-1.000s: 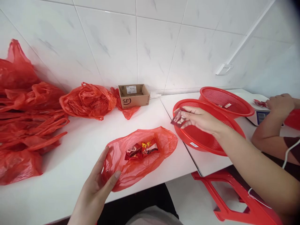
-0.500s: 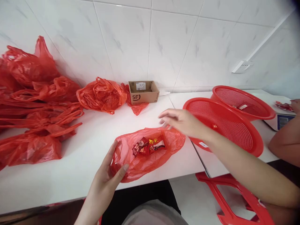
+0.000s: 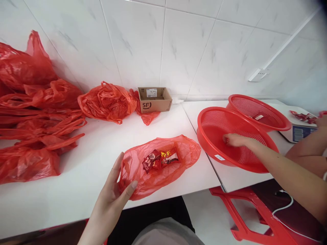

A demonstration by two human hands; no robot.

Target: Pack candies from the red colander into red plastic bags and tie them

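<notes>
My left hand grips the left end of a red plastic bag, thumb at the near rim and fingers round the outer side. The bag lies spread with its mouth up on the white table. Inside it rest a dark red snack packet and a red-and-yellow snack packet. My right hand is down inside the front red mesh basket, fingers curled together near its bottom. Whatever those fingers hold, if anything, is hidden.
A second red basket stands behind. At right a co-worker's arm reaches toward a scale bearing red packets. Filled red bags crowd the left; a bundle of bags and a cardboard box stand by the wall. A red stool is below.
My right hand has moved from above the bag's right end rightward into the front basket, and its fingers have curled in. My left hand keeps its hold on the bag.
</notes>
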